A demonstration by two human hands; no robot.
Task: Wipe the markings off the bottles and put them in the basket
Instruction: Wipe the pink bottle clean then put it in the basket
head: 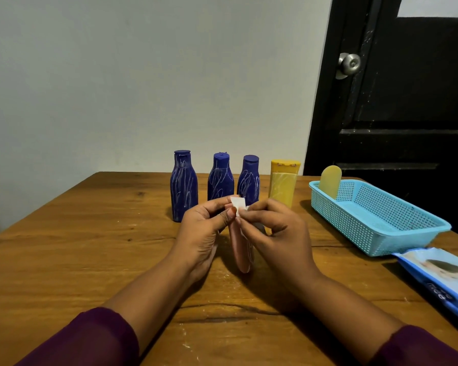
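Observation:
Three dark blue bottles stand in a row at the back of the table: the left one [183, 186], the middle one [220, 178], the right one [248, 179]. All carry white scribbles. A yellow bottle [283, 182] stands to their right. A pink bottle [240, 247] is held tilted between my hands above the table. My left hand [204, 228] grips its upper part. My right hand [273, 231] pinches a small white wipe [238, 203] at the bottle's top. A blue basket [397, 233] at the right holds a yellow bottle [329, 180] leaning in its far corner.
A blue pack of wet wipes [442, 278] lies at the right table edge, just in front of the basket. The wooden table [90, 247] stands against a pale wall. A black door with a metal knob [349, 64] is behind the basket.

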